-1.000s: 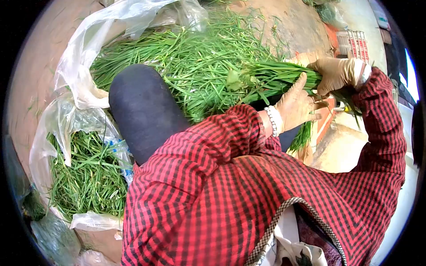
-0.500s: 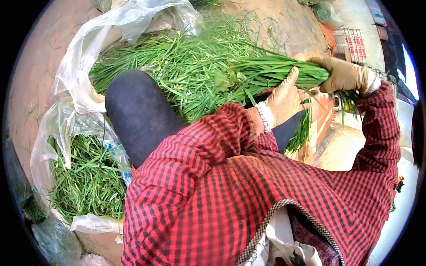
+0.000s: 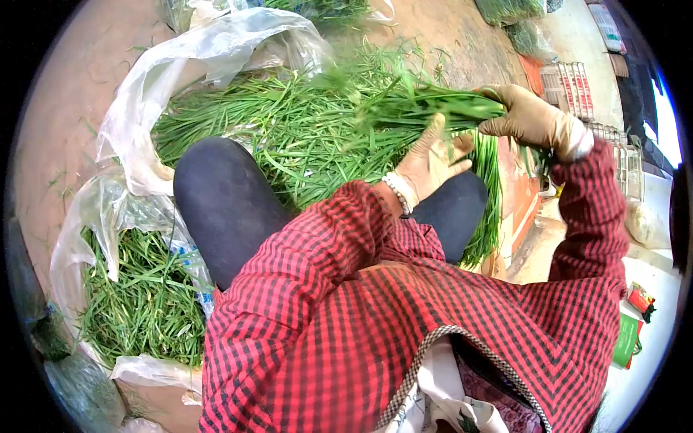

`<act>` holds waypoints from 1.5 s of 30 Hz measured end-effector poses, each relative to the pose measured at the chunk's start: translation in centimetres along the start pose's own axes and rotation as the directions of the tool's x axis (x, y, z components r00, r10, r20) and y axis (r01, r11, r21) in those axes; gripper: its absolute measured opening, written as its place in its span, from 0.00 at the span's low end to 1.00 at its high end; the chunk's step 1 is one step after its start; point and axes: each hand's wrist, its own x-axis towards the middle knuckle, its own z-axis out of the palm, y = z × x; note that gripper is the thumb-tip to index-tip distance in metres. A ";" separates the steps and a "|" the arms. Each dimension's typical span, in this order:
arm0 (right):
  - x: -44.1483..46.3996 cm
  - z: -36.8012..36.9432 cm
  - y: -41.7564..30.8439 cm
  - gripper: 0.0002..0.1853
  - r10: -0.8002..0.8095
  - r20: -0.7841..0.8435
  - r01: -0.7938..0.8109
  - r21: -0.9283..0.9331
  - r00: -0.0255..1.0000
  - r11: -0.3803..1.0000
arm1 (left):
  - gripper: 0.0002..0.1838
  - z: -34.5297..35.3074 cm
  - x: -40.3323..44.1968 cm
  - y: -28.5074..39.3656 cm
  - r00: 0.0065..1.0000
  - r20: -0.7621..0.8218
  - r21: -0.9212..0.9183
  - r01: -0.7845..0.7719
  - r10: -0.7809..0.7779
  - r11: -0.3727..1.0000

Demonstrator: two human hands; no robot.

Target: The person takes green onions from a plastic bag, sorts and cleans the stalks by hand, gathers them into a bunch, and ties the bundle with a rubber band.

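My right hand [image 3: 533, 123], in a tan glove, is closed around the end of a bunch of garlic chives [image 3: 433, 106]. The bunch lies roughly level, its loose leaf ends pointing left and blurred by motion. Just below it is my left hand [image 3: 431, 162], also gloved, with fingers spread and nothing gripped; whether it touches the leaves I cannot tell. Beneath both hands spreads a large heap of loose chives [image 3: 289, 137]. More long chives [image 3: 485, 209] hang beside my right knee.
A clear plastic bag [image 3: 155, 72] lies open along the heap's left side. Another plastic bag [image 3: 68, 252], full of loose green leaves [image 3: 141, 310], stands left of my knee [image 3: 224, 209]. Wire racks [image 3: 575, 90] and bagged greens [image 3: 512, 11] are at the upper right.
Both hands have moved left, the bunch with my right hand. My left hand has come away from the bunch's side to just below it. The leaf ends are more blurred.
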 end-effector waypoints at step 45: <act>-0.4 17.5 -7.4 0.24 -0.781 -0.545 0.833 -0.244 0.306 0.497 | 0.27 10.5 -25.3 4.2 0.797 -0.603 0.689 0.502 0.030 0.524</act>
